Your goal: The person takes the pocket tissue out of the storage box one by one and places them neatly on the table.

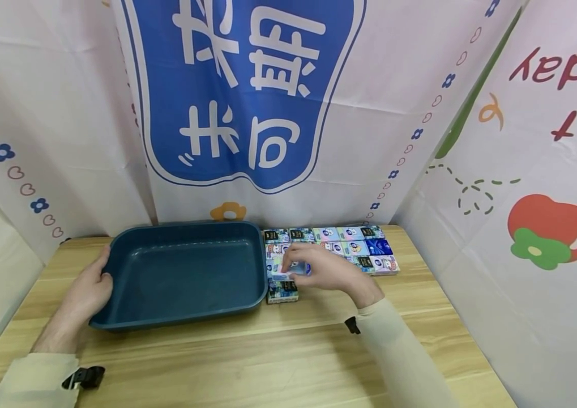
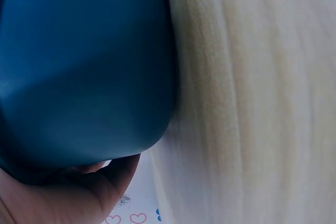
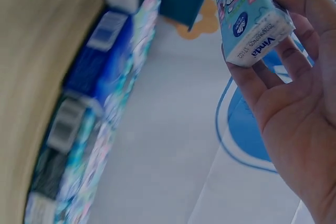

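A dark teal rectangular plastic tray (image 1: 186, 272) lies on the table with nothing inside. My left hand (image 1: 86, 286) grips its left rim, and the left wrist view shows the fingers at the tray's rounded corner. My right hand (image 1: 325, 268) pinches a small Vinda tissue pack (image 3: 247, 24), light blue and pink with a cartoon print, between thumb and fingers. In the head view that pack is held above the left end of the rows of tissue packs (image 1: 354, 247), just right of the tray. Part of those rows is hidden behind the right hand.
The rows of packs reach from the tray's right edge toward the table's right side. One pack (image 1: 283, 292) juts out nearer to me at the left end. Printed cloth (image 1: 370, 113) hangs behind and beside the wooden table (image 1: 247, 362).
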`<state>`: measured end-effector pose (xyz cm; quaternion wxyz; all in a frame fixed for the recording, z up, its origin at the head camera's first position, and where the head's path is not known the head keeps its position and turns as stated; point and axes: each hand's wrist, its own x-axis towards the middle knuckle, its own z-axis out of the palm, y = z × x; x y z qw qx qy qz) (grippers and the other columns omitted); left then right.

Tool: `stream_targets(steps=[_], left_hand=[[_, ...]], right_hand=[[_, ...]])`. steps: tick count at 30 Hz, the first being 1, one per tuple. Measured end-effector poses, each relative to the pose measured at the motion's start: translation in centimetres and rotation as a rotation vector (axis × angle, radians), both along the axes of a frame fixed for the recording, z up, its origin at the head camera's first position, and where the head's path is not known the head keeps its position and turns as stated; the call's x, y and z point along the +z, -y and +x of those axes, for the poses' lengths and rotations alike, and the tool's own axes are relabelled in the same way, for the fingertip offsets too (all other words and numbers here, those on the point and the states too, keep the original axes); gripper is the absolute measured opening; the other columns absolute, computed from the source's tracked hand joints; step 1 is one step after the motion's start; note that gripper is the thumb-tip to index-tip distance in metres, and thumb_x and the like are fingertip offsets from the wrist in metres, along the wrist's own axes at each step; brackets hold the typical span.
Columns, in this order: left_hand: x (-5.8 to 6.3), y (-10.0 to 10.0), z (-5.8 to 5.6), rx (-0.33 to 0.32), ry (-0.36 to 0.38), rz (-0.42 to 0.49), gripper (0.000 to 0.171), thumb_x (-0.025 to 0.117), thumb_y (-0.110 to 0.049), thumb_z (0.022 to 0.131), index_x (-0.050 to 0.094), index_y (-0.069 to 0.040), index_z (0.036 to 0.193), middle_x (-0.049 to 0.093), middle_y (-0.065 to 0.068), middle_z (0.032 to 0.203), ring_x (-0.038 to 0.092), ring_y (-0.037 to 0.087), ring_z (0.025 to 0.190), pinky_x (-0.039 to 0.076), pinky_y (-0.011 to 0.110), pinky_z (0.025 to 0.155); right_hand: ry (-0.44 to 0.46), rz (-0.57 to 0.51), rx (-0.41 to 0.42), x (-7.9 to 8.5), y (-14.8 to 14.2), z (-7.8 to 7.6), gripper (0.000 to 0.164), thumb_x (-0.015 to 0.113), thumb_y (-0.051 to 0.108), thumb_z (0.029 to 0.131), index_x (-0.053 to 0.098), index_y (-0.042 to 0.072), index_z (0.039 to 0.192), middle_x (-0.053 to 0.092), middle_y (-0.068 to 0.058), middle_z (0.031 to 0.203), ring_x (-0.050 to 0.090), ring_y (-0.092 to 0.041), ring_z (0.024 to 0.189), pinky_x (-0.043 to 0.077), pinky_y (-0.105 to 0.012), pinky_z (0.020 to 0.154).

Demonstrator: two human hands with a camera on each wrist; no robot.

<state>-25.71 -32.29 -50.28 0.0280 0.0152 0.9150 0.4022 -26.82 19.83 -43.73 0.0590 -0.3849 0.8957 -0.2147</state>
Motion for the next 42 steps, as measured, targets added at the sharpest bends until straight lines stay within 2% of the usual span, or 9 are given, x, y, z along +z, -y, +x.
stream_targets(steps=[8, 16, 20, 27, 32, 34, 36, 39, 42], left_hand=[[-0.1, 0.0, 0.0, -0.007, -0.001, 0.02, 0.065, 0.02, -0.011, 0.109, -0.01, -0.009, 0.166, -0.011, 0.03, 0.172, -0.004, 0.061, 0.158, 0.003, 0.079, 0.126], [-0.1, 0.0, 0.1, -0.005, 0.017, 0.029, 0.064, 0.019, -0.011, 0.11, -0.012, -0.01, 0.166, -0.015, 0.027, 0.172, -0.007, 0.06, 0.158, 0.001, 0.079, 0.126], [-0.2, 0.0, 0.0, 0.0, 0.019, 0.027, 0.064, 0.019, -0.011, 0.11, -0.012, -0.009, 0.166, -0.015, 0.027, 0.172, -0.007, 0.06, 0.158, 0.001, 0.079, 0.126], [-0.2, 0.1, -0.1, 0.011, 0.039, 0.055, 0.064, 0.017, -0.013, 0.111, -0.013, -0.01, 0.166, -0.017, 0.025, 0.172, -0.01, 0.059, 0.158, 0.0, 0.079, 0.126], [-0.1, 0.0, 0.0, 0.066, 0.023, 0.028, 0.062, 0.022, -0.022, 0.113, -0.003, -0.012, 0.169, -0.004, 0.032, 0.173, 0.001, 0.062, 0.158, 0.009, 0.082, 0.124], [0.1, 0.0, 0.0, 0.068, -0.008, -0.016, 0.062, 0.024, -0.027, 0.114, 0.004, -0.008, 0.17, 0.004, 0.038, 0.171, 0.009, 0.066, 0.155, 0.014, 0.083, 0.121], [0.4, 0.1, 0.1, 0.049, -0.044, -0.077, 0.062, 0.025, -0.032, 0.115, 0.012, -0.003, 0.169, 0.013, 0.043, 0.168, 0.016, 0.068, 0.151, 0.019, 0.084, 0.118], [1.1, 0.4, 0.3, 0.006, -0.098, -0.183, 0.065, 0.023, -0.037, 0.115, 0.018, 0.001, 0.167, 0.023, 0.045, 0.163, 0.024, 0.07, 0.146, 0.024, 0.084, 0.114], [2.0, 1.0, 0.4, -0.021, -0.188, -0.303, 0.066, 0.024, -0.04, 0.115, 0.023, 0.004, 0.165, 0.029, 0.042, 0.162, 0.03, 0.068, 0.143, 0.027, 0.081, 0.114]], right_hand=[[0.044, 0.041, -0.056, -1.6, -3.4, 0.9, 0.02, 0.072, 0.018, 0.093, 0.076, 0.03, 0.109, 0.066, 0.021, 0.116, 0.064, 0.0, 0.108, 0.059, -0.025, 0.098], [0.105, 0.107, -0.055, -3.3, -5.5, 1.2, 0.02, 0.073, 0.017, 0.093, 0.077, 0.029, 0.108, 0.066, 0.019, 0.114, 0.065, 0.0, 0.103, 0.06, -0.02, 0.092], [0.069, 0.141, -0.021, -4.4, -5.7, 1.1, 0.02, 0.073, 0.015, 0.092, 0.078, 0.027, 0.107, 0.066, 0.018, 0.115, 0.065, -0.001, 0.106, 0.06, -0.02, 0.096], [-0.007, 0.148, 0.044, -5.6, -5.3, 1.2, 0.017, 0.075, 0.014, 0.095, 0.079, 0.025, 0.108, 0.068, 0.013, 0.121, 0.064, -0.007, 0.117, 0.058, -0.029, 0.107], [-0.052, 0.155, 0.039, -5.6, -5.4, 1.0, 0.015, 0.075, 0.018, 0.098, 0.078, 0.026, 0.109, 0.07, 0.01, 0.127, 0.064, -0.008, 0.123, 0.057, -0.03, 0.11], [-0.063, 0.129, 0.011, -5.1, -5.6, 0.9, 0.015, 0.073, 0.017, 0.099, 0.078, 0.024, 0.111, 0.071, 0.007, 0.129, 0.064, -0.011, 0.124, 0.057, -0.033, 0.111], [-0.086, 0.094, -0.06, -4.2, -6.0, 0.6, 0.016, 0.071, 0.019, 0.1, 0.078, 0.021, 0.115, 0.071, 0.003, 0.132, 0.064, -0.015, 0.128, 0.056, -0.039, 0.114], [-0.139, 0.034, -0.227, -2.6, -6.9, 0.0, 0.022, 0.067, 0.021, 0.103, 0.075, 0.015, 0.123, 0.069, -0.004, 0.14, 0.063, -0.024, 0.135, 0.052, -0.048, 0.119], [-0.214, 0.043, -0.398, -1.1, -7.7, -0.6, 0.032, 0.064, 0.028, 0.105, 0.071, 0.013, 0.133, 0.063, -0.007, 0.15, 0.058, -0.03, 0.142, 0.047, -0.053, 0.123]])
